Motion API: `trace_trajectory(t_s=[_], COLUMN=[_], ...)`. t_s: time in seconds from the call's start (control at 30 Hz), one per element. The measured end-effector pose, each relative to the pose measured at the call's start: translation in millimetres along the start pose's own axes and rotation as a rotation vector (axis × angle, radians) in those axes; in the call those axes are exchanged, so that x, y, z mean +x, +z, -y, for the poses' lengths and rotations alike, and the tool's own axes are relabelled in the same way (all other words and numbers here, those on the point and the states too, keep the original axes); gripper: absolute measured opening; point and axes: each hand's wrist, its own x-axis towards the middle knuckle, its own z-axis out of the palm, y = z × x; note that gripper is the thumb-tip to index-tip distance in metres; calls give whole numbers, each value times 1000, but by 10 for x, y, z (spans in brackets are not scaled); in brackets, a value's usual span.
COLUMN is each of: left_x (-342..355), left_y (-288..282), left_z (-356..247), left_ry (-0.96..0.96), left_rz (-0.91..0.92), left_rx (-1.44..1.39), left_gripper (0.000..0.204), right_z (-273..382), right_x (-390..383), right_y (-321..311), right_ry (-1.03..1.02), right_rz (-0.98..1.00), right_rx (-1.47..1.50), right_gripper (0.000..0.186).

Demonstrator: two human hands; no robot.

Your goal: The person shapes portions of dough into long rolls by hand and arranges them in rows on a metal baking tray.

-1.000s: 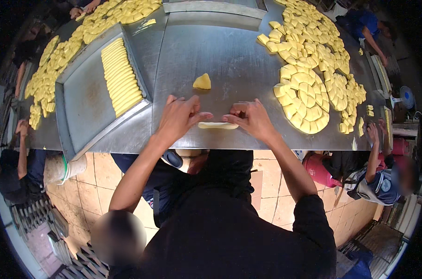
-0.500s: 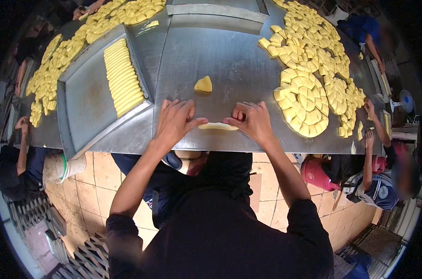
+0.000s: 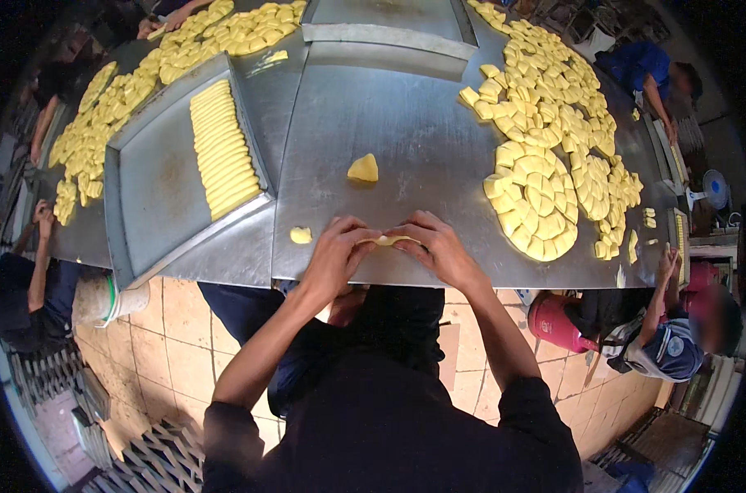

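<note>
Close to the table's near edge, a thin strip of yellow dough (image 3: 393, 241) lies between my hands. My left hand (image 3: 338, 253) pinches its left end with bent fingers and thumb. On the other end, my right hand (image 3: 435, 249) is closed in the same way, knuckles up. Most of the strip is hidden by the fingers. Beside my left hand rests a small round bit of dough (image 3: 301, 235). Farther out is a wedge-shaped lump of dough (image 3: 363, 168).
A metal tray (image 3: 155, 177) on the left holds a row of dough sticks (image 3: 223, 149). Another tray (image 3: 385, 34) stands at the back. Cut dough pieces (image 3: 533, 197) spread over the right of the steel table (image 3: 422, 115). Co-workers' hands (image 3: 669, 264) work at both sides.
My hands have come closer together, with the dough strip now mostly covered by fingers. The small round bit left of my left hand has come into sight. The view has shifted slightly.
</note>
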Motion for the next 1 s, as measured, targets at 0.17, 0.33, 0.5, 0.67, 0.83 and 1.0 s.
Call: trace_trajectory(t_s=[0.17, 0.33, 0.5, 0.67, 0.83, 1.0], left_x=[211, 50, 29, -112, -105, -66], left_y=[-150, 183, 352, 21, -173, -164], left_z=[90, 26, -119, -115, -276, -277], left_ry=[-46, 135, 85, 23, -391, -479], left_rz=[-27, -68, -94, -273, -483, -212], left_rx=[13, 471, 384, 109, -811, -942], left_gripper=[28, 54, 54, 51, 38, 47], right_z=[-43, -103, -301, -254, 178, 477], right_x=[278, 460, 936, 962, 700, 425], right_y=[-119, -193, 49, 336, 241, 49], right_ry=[80, 103, 148, 48, 314, 433], right_rz=[44, 80, -134, -189, -199, -10], right_rx=[43, 69, -128, -218, 502, 682], right_gripper=[34, 33, 27, 21, 22, 31])
